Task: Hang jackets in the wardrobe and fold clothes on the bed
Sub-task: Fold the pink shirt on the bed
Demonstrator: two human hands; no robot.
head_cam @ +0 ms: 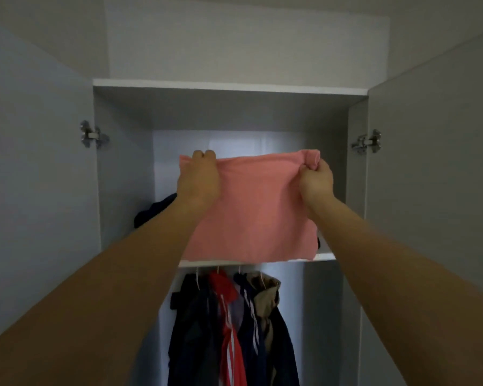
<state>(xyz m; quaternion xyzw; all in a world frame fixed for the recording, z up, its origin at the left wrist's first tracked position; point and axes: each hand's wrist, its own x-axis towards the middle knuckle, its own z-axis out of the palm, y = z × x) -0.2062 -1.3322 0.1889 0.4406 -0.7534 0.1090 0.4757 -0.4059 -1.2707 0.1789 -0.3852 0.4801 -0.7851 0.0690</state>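
I hold a folded pink garment (251,210) up in front of the open wardrobe's upper compartment. My left hand (200,178) grips its top left corner and my right hand (315,181) pinches its top right corner. The garment's lower edge hangs level with the white shelf (325,256). Below the shelf, several jackets (229,324) hang on hangers: dark navy ones, a red one with white stripes and a khaki one.
A dark blue garment (154,213) lies on the shelf at the left, partly hidden by my left arm. Both wardrobe doors stand open, left door (37,168) and right door (435,168), with metal hinges showing. The wardrobe's top panel (229,87) is above.
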